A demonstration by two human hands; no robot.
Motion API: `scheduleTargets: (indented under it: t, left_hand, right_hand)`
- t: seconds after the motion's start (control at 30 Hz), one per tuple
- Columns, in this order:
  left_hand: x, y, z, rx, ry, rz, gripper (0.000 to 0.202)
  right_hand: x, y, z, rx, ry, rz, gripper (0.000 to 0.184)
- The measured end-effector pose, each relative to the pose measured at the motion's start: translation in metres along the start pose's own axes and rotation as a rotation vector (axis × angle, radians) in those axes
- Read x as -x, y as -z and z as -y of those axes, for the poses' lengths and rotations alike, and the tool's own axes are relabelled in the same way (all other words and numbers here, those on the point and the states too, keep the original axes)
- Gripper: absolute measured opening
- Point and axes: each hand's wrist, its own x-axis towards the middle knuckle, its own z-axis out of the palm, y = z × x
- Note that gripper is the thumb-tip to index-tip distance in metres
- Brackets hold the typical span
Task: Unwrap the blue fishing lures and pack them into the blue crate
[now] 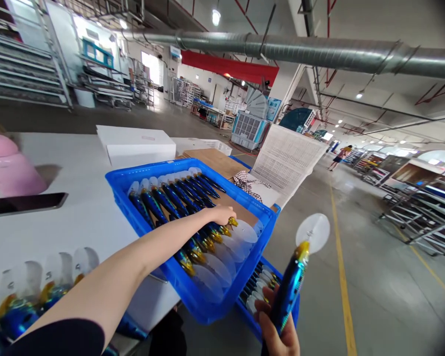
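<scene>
My left hand (220, 214) reaches into a blue plastic tray (257, 253), its fingers closed round a fishing lure whose yellow head (233, 221) and clear round lip stick out. Two rows of similar blue-black lures (170, 198) lie on brown cardboard in the tray, the near row with clear lips towards the right front wall. At lower right, my right hand (278, 333) grips another fishing lure (291, 284), held upright and tilted, with its clear lip at the top. More lures (18, 316) stand at lower left, partly hidden by my left forearm.
Below the tray is a second blue crate (295, 309) with lures. On the white table (81, 198) are a pink bottle (13, 165), a phone (25, 202) and a white box (139, 145). A white perforated panel (287, 155) leans behind. A person (341, 155) is far off.
</scene>
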Motion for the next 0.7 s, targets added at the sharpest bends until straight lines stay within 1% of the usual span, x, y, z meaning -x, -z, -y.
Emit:
scheduleTargets:
  t: [0.07, 0.13, 0.2, 0.23, 0.27, 0.3, 0.37, 0.4, 0.43, 0.47, 0.5, 0.53, 0.57, 0.63, 0.7]
  left_hand:
    - [-0.002, 0.006, -0.002, 0.07, -0.011, 0.075, 0.042]
    - [0.0, 0.013, -0.008, 0.159, -0.031, 0.123, 0.041]
    - [0.01, 0.017, -0.02, 0.236, -0.044, 0.111, 0.049]
    - [0.019, 0.016, -0.029, 0.299, -0.052, 0.08, 0.053]
    - [0.031, 0.014, -0.041, 0.414, -0.076, 0.04, 0.055]
    - [0.043, 0.011, -0.055, 0.58, -0.12, -0.003, 0.056]
    - [0.07, 0.003, -0.086, 1.004, -0.247, -0.089, 0.058]
    - [0.082, 0.0, -0.102, 1.181, -0.295, -0.128, 0.06]
    - [0.091, 0.0, -0.117, 1.311, -0.307, -0.163, 0.062]
    - [0.097, 0.003, -0.129, 1.372, -0.298, -0.187, 0.063]
    - [0.1, 0.009, -0.137, 1.389, -0.277, -0.211, 0.06]
    - [0.1, 0.018, -0.141, 1.369, -0.261, -0.238, 0.056]
    - [0.097, 0.029, -0.141, 1.313, -0.261, -0.275, 0.053]
    - [0.082, 0.054, -0.128, 1.108, -0.286, -0.388, 0.05]
    - [0.061, 0.074, -0.106, 0.82, -0.274, -0.538, 0.052]
  right_hand:
    - [0.001, -0.004, 0.009, 0.017, -0.018, 0.063, 0.056]
    - [0.002, -0.009, 0.015, 0.009, -0.025, 0.12, 0.049]
    - [0.001, -0.015, 0.015, 0.006, -0.001, 0.16, 0.045]
    - [0.0, -0.018, 0.013, 0.016, 0.015, 0.172, 0.045]
    - [-0.003, -0.023, 0.01, 0.032, 0.03, 0.179, 0.045]
    - [-0.005, -0.027, 0.007, 0.054, 0.046, 0.183, 0.047]
    - [-0.012, -0.038, 0.0, 0.116, 0.085, 0.194, 0.051]
    - [-0.015, -0.043, -0.002, 0.147, 0.116, 0.213, 0.054]
    - [-0.018, -0.049, -0.002, 0.17, 0.158, 0.246, 0.057]
    - [-0.019, -0.053, -0.001, 0.181, 0.209, 0.281, 0.062]
    - [-0.019, -0.057, 0.001, 0.178, 0.265, 0.305, 0.066]
    - [-0.017, -0.059, 0.005, 0.161, 0.32, 0.31, 0.069]
    - [-0.015, -0.059, 0.008, 0.134, 0.367, 0.295, 0.071]
    - [-0.006, -0.054, 0.011, 0.086, 0.408, 0.215, 0.066]
    - [0.007, -0.045, 0.005, 0.067, 0.355, 0.128, 0.056]
